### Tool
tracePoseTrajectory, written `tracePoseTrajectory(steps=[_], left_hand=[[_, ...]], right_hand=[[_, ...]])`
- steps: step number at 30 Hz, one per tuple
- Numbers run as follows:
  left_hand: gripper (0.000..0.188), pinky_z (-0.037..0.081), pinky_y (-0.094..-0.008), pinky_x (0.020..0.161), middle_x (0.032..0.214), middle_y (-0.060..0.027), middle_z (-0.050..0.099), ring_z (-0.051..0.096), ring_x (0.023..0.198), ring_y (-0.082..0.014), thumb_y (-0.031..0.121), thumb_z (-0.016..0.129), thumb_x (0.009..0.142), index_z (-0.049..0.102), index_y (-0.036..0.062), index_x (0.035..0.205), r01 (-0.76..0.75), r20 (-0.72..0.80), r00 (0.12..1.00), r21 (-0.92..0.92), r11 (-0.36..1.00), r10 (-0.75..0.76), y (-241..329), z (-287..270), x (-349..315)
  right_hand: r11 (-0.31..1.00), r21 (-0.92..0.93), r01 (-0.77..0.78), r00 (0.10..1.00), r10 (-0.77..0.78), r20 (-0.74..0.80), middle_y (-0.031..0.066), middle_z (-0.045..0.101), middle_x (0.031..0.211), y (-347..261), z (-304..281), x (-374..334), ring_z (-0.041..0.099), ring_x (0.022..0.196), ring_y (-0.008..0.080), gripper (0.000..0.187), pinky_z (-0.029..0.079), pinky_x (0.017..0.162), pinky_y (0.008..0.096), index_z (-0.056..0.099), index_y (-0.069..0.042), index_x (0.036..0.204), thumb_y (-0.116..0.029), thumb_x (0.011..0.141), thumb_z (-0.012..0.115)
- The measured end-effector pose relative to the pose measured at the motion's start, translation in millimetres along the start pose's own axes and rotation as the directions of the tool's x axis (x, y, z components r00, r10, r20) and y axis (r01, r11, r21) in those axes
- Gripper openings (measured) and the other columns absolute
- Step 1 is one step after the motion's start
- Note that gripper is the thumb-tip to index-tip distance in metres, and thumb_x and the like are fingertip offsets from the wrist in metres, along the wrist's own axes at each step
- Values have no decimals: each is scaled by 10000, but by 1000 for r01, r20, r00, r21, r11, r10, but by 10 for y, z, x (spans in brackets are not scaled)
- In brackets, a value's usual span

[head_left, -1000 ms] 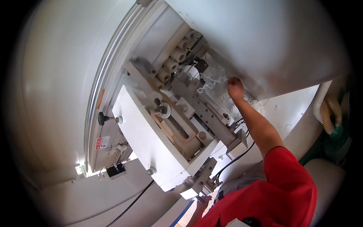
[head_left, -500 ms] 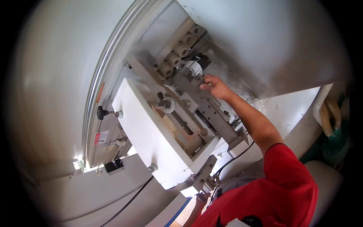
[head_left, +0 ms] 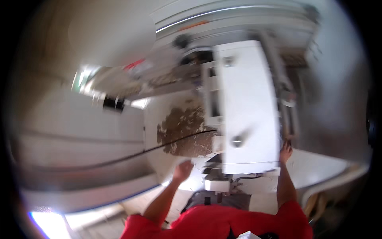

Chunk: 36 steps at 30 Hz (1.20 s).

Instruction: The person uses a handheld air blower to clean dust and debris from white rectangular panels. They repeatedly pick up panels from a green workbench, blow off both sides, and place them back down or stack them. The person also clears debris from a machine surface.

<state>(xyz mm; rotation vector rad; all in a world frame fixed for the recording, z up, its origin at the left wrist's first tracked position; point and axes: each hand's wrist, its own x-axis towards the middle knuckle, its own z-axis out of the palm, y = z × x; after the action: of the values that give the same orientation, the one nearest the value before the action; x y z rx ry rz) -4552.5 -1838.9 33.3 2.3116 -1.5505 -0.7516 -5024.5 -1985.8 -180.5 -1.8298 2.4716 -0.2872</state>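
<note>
A white box-shaped machine cover [head_left: 248,103] stands upright in front of me, with a round knob [head_left: 237,141] low on its face. My right hand [head_left: 285,152] reaches up beside its lower right edge, close to a grey slotted metal arm [head_left: 293,119]. Its fingers are partly hidden and smeared, so I cannot make out a grip. To the left of the cover, my left hand [head_left: 183,170] is raised and apart from the machine, blurred by motion. Between that hand and the cover sits a dark metal bracket [head_left: 213,169] with a pale block [head_left: 217,185] under it.
A black cable [head_left: 175,142] runs leftward from the machine across a brown, crumbly-looking patch [head_left: 185,127] on a pale surface. Behind the cover, a long metal rail [head_left: 223,11] and a dark knob [head_left: 182,41] are blurred. Pale hoses [head_left: 314,203] hang at the lower right.
My view has swung to the left, so the white cover now stands upright. My right hand has left the metal parts near the rollers for the cover's lower right side. My left hand has come up into plain view.
</note>
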Motion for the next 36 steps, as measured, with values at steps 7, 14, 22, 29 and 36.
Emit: tracePoseTrajectory(steps=[7,14,22,29,36], left_hand=[[184,512,-288,729,860,-128,657,635,782,-179,88,631,903,627,-15,1056,-422,-410,884,-488,765,226,955,-750,1068],[568,495,-439,897,1305,-199,502,553,1113,-394,360,687,842,533,44,1288,-487,-544,762,-126,864,351,1203,-521,2410],[408,535,-482,787,867,-199,685,666,886,-374,357,616,849,642,96,1162,-368,-200,917,-91,925,345,1304,-604,2830],[140,546,-490,643,746,-201,674,671,694,-387,160,596,797,640,35,841,-377,-170,912,13,926,374,1220,-581,2243],[153,540,-472,627,769,-171,665,675,704,-337,183,536,848,610,52,879,-248,594,777,-15,969,208,68,170,-699]], right_hand=[[989,-80,-124,956,141,257,136,570,1267,555,116,24,543,1126,325,564,455,941,391,583,-112,1284,-110,736,718],[983,-25,-183,888,177,424,140,590,1232,940,-292,-266,564,1089,317,552,468,914,386,582,-102,1284,-109,747,706],[935,-19,-354,722,286,630,145,612,1192,1259,-725,-1103,589,1047,308,537,482,883,381,581,-92,1285,-108,759,693],[853,-94,-513,508,390,768,149,632,1157,2343,-870,-1741,610,1011,300,525,495,856,376,581,-83,1285,-106,770,682],[915,62,-399,493,157,856,179,675,962,1004,-1155,-2268,636,838,233,515,508,709,363,610,51,1145,-213,738,782]])
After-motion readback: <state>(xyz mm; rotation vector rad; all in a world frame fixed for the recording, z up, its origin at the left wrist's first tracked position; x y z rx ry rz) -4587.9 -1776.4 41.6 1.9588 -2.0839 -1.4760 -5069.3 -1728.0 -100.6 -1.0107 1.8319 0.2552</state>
